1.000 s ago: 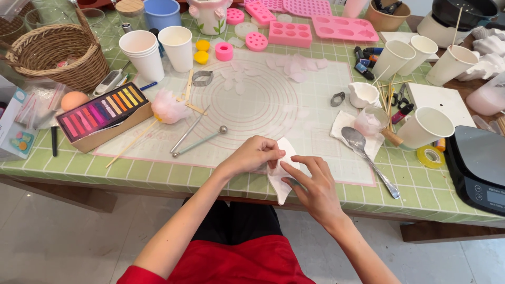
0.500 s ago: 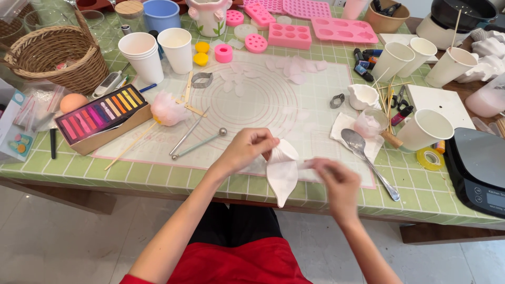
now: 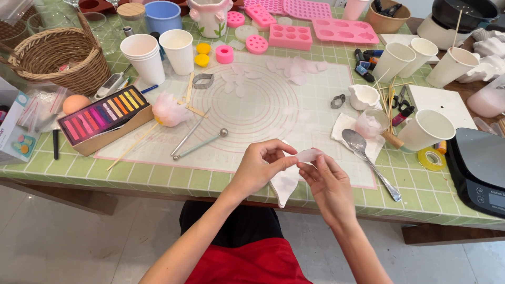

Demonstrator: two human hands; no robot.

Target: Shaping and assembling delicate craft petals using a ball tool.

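Two bare hands meet at the near edge of the desk [image 3: 158,181], both pinching one thin, pale pink petal-like piece [image 3: 306,154]. The left hand [image 3: 258,167] has its fingers [image 3: 281,160] closed on the piece's left end, and the right hand [image 3: 329,184] grips the other end from below with thumb and forefinger. Just under the fingers a white paper tissue [image 3: 284,185] hangs over the desk's edge (whether either hand also holds it, I cannot tell).

Beyond the fingertips lies a white baking mat [image 3: 263,105] printed with pink rings, with more pale petals [image 3: 297,68] scattered at its far side. To the left of the fingers, on the mat, rest a ball-tipped metal tool [image 3: 202,144] and a fluffy pink flower on a stick [image 3: 169,110]; further left sits a box of coloured chalks [image 3: 102,117]. To the right of the fingers a metal spoon [image 3: 368,158] lies on a tissue, near a white paper cup [image 3: 430,130] and a roll of yellow tape [image 3: 432,158]. Far past the fingers stand pink silicone moulds [image 3: 344,30], and a woven basket [image 3: 58,58] sits at the far left.
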